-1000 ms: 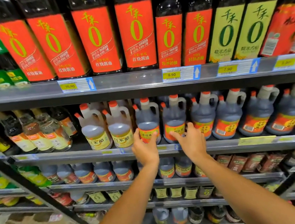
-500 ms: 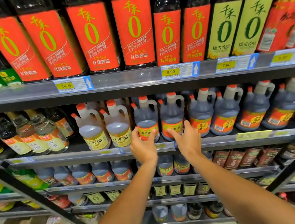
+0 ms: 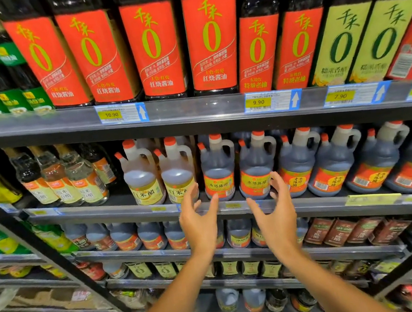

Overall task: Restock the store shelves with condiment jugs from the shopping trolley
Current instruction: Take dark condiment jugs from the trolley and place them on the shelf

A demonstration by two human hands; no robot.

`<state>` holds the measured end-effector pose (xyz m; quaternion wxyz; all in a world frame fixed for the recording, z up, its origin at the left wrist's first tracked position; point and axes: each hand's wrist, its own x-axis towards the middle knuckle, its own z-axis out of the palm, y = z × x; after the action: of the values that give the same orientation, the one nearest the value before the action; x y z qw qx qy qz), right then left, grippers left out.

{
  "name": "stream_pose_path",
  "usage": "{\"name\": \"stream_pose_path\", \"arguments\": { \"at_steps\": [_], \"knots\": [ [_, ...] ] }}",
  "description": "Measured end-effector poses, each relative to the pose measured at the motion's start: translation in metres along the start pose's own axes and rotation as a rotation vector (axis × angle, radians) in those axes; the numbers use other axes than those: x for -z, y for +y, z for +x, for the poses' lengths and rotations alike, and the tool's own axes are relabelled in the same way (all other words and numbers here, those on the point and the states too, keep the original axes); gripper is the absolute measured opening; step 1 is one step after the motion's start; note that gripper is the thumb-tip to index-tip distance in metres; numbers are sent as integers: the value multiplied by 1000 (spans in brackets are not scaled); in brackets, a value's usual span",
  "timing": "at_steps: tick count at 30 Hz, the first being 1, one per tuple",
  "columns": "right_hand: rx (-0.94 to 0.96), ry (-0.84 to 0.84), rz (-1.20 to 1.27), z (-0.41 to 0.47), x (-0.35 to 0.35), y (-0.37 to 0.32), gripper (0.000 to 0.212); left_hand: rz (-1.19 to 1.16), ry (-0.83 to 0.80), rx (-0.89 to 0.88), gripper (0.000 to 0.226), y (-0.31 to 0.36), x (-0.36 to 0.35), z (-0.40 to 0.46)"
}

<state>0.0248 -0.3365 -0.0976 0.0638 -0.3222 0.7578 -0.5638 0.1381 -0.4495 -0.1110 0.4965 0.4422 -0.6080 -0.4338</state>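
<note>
- Fingers (image 3: 213, 203) of both hands are spread and hold nothing; the left hand (image 3: 199, 222) and right hand (image 3: 277, 214) hang just before the shelf (image 3: 316, 204).
- Two dark jugs (image 3: 219, 175) stand upright at the shelf front, between the hands.
- Placing looks finished here.
- Next: fetch another jug from the trolley, which is out of view.

Dark jugs (image 3: 217, 170): grey plastic, red caps, loop handles, orange-yellow labels; upright in a row along the middle shelf (image 3: 316, 202). Pale jugs (image 3: 143, 177): yellow labels; upright, just left of the dark ones.
</note>
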Motion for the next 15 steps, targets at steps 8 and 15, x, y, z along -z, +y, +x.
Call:
{"name": "stream_pose_path", "arguments": {
  "at_steps": [8,15],
  "knots": [
    [179,-476,-124,12,-74,-49,75,276,206,12,90,-17,102,85],
    [86,-302,-263,25,-144,-63,59,383,-8,32,88,-24,111,126]
  ]
}}
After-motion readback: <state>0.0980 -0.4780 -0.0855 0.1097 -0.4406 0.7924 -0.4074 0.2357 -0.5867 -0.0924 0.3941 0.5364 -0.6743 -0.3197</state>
